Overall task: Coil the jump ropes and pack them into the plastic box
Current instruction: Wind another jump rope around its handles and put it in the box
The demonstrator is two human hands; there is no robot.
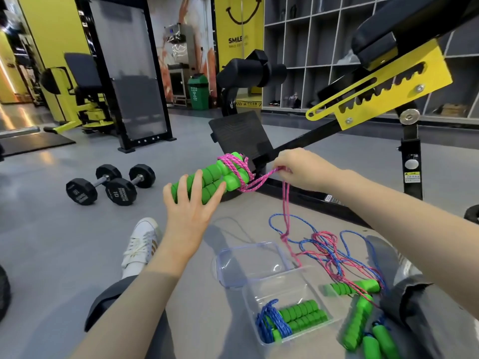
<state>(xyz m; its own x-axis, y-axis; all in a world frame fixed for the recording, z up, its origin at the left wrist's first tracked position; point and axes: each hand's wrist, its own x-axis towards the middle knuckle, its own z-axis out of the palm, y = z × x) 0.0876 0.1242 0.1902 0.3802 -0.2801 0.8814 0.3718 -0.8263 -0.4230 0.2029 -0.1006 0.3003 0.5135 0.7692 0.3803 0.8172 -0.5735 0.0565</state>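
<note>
Above floor: left hand [190, 203] grips green handles [210, 177]; right hand [300, 167] pinches pink rope [260, 181] taut.

In the middle of the frame the left hand [190, 200] holds two handles [207, 181] side by side, with rope [234, 164] wound around their far end; the right hand [298, 168], just to the right, pinches this rope. At the lower centre-right a coiled rope [274, 321] lies in the box [280, 288]. The lid [248, 260] lies at the box's upper left, loose ropes [329, 250] and loose handles [359, 322] to its right, and dumbbells [111, 183] at the middle left.
</note>
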